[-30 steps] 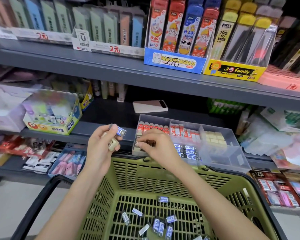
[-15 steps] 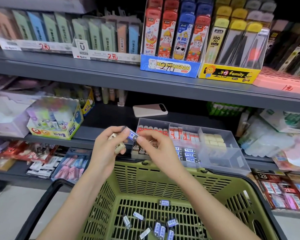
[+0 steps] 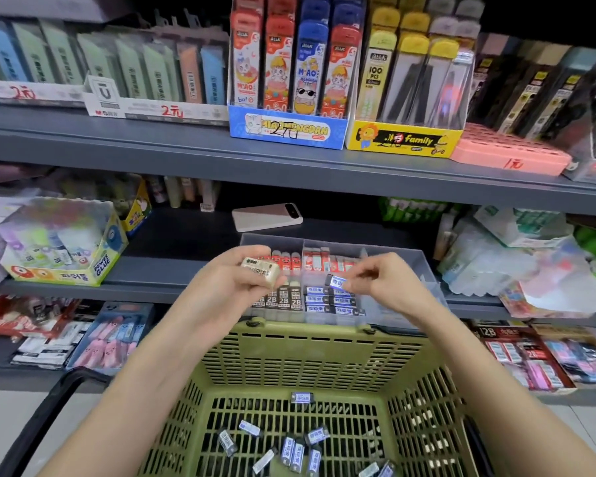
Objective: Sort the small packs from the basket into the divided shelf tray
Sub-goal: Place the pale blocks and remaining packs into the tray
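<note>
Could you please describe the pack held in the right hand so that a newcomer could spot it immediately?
Find the green basket and the clear divided tray on the shelf behind it. Above the tray's blue-labelled stack, the right hand pinches a small dark pack with a blue-and-white label. Unlike the cream pack in the left hand, it is smaller and blue.

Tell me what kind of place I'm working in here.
Most likely a stationery shop aisle: grey shelves carry display boxes of pencil-lead packs with handwritten price marks, and a green shopping basket sits below the divided tray.
</note>
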`<action>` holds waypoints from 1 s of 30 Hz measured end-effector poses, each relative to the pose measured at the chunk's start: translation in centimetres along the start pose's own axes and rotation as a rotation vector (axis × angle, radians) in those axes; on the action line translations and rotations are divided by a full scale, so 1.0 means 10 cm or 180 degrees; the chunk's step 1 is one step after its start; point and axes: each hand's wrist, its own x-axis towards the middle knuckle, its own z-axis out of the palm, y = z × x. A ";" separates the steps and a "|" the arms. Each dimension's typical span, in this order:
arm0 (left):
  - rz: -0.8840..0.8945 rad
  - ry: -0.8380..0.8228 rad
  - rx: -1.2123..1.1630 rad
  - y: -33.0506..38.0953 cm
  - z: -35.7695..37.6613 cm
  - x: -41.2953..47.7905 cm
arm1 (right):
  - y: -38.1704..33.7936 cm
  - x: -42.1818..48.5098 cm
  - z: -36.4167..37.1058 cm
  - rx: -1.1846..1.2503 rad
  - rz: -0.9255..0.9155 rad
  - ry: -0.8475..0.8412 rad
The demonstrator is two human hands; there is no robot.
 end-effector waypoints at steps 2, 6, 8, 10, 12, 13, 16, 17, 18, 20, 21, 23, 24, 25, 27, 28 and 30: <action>0.0005 -0.0012 0.0109 -0.01 0.03 0.01 | 0.01 0.04 0.02 -0.0293 -0.0039 -0.0139; 0.0144 -0.0088 0.0320 -0.05 0.03 0.00 | -0.05 0.08 0.14 -0.0535 -0.0246 -0.0494; 0.0247 0.0005 0.0620 -0.08 0.01 -0.01 | -0.06 0.09 0.25 -0.0785 -0.0325 -0.0647; 0.0310 0.0076 0.0833 -0.10 -0.01 -0.01 | -0.05 0.10 0.32 -0.1008 -0.0391 -0.0740; 0.0400 0.0081 0.1038 -0.12 -0.02 -0.02 | -0.01 0.09 0.32 -0.1104 -0.0423 -0.0817; 0.0473 0.0094 0.1170 -0.13 -0.02 -0.03 | 0.01 0.08 0.30 -0.1146 -0.0423 -0.0856; 0.0661 0.0125 0.1395 -0.16 -0.01 -0.04 | -0.01 0.01 0.26 -0.1401 -0.0537 -0.0776; 0.0718 0.0109 0.1427 -0.17 0.00 -0.03 | -0.04 -0.02 0.26 -0.1406 -0.0653 -0.0578; 0.0769 0.0092 0.1478 -0.18 0.01 -0.03 | -0.08 -0.07 0.26 -0.1234 -0.0780 -0.0381; 0.0878 0.0057 0.1622 -0.20 0.04 -0.01 | -0.19 -0.23 0.26 -0.0227 -0.0799 -0.0286; 0.0951 0.0033 0.1684 -0.22 0.07 -0.01 | -0.25 -0.31 0.25 0.0447 -0.0692 -0.0388; 0.1134 -0.0026 0.1812 -0.26 0.16 -0.01 | -0.30 -0.48 0.25 0.1507 -0.0423 -0.0632; 0.1216 -0.0052 0.1872 -0.29 0.22 -0.01 | -0.29 -0.53 0.25 0.1862 -0.0269 -0.0659; 0.1283 -0.0070 0.1912 -0.33 0.27 0.00 | -0.27 -0.58 0.24 0.2223 -0.0074 -0.0646; 0.1412 -0.0084 0.1962 -0.42 0.39 0.00 | -0.18 -0.65 0.22 0.2991 0.0395 -0.0667; 0.1477 -0.0083 0.1989 -0.47 0.45 0.01 | -0.13 -0.68 0.19 0.3285 0.0559 -0.0702; 0.1530 -0.0107 0.2029 -0.56 0.58 0.03 | -0.02 -0.73 0.09 0.3427 0.0666 -0.0743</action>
